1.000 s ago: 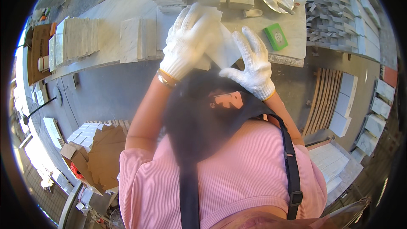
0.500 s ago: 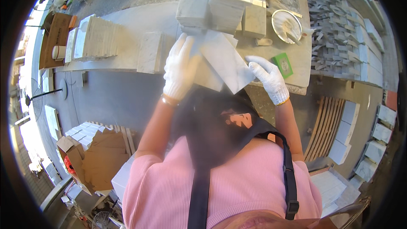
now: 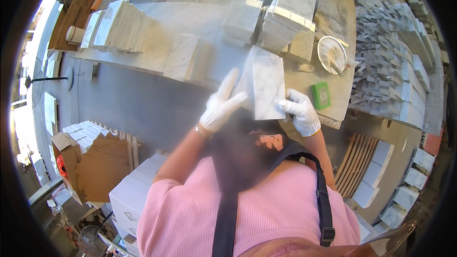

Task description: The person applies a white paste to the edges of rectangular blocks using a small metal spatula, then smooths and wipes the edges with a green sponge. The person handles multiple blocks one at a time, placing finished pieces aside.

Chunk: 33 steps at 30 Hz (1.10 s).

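Note:
A white, grey-veined marble tile (image 3: 269, 90) stands nearly straight in front of my apron. My right hand (image 3: 303, 113), in a white knit glove, pinches its right edge near the lower corner. Behind it and to its left, a second pale tile (image 3: 245, 82) partly shows; what supports that one is hidden. My left hand (image 3: 221, 103), gloved alike, is to the left of the tiles with thumb and fingers spread, holding nothing. Just beyond the tiles rise two tall marble stacks, one on the left (image 3: 243, 14) and one on the right (image 3: 290, 12).
A green box (image 3: 321, 96) and a round pan (image 3: 332, 54) with a tool inside lie on the worktable (image 3: 339, 109) to the right. Leaning tiles (image 3: 116, 26) and a low stack (image 3: 182, 57) line the left side. An open cardboard box (image 3: 102, 169) is at lower left.
The front tile has turned from a slant to nearly straight. My left hand has come back from beside the stacks toward me, fingers spreading. The whole view has shifted somewhat.

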### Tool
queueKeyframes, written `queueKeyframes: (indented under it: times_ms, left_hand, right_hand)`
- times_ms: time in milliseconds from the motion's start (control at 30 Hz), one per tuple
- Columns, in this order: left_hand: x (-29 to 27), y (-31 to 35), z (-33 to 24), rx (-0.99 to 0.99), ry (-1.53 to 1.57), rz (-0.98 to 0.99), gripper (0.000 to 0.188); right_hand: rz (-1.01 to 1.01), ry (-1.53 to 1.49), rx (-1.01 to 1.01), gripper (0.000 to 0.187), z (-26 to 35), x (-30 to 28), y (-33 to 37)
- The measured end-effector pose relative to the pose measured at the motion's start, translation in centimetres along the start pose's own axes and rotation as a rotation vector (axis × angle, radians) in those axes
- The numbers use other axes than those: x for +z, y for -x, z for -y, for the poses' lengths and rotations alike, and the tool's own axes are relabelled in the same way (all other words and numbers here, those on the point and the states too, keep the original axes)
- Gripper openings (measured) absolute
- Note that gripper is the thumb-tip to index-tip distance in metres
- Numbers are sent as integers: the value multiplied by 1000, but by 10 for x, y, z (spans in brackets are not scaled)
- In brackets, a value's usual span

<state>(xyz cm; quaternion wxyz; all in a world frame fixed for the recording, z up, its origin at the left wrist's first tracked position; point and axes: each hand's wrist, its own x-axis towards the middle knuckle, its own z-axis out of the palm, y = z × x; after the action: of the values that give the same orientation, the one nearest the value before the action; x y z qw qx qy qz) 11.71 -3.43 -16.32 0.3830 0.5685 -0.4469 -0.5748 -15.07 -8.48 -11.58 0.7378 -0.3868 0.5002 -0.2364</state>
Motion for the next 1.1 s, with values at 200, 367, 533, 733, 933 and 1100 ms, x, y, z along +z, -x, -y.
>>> queueKeyframes:
  times_ms: [200,367,533,733,933,1100]
  left_hand:
    - [10,-2,13,54,-116,-8,72]
    - [12,-4,15,123,-73,-20,70]
    - [2,-3,3,89,-200,63,74]
    - [-13,-20,-20,85,-203,85,79]
    - [-6,-49,-41,47,-74,94,78]
    - [3,-58,-40,-152,14,171,73]
  right_hand:
    - [-47,8,-18,30,0,21,4]
    - [-116,308,26,25,13,26,-9]
    - [-114,765,-105,40,31,30,-13]
    - [-202,873,-102,58,28,19,-19]
    - [-315,682,-319,83,-3,22,-36]
    - [-382,583,-359,92,-16,52,-55]
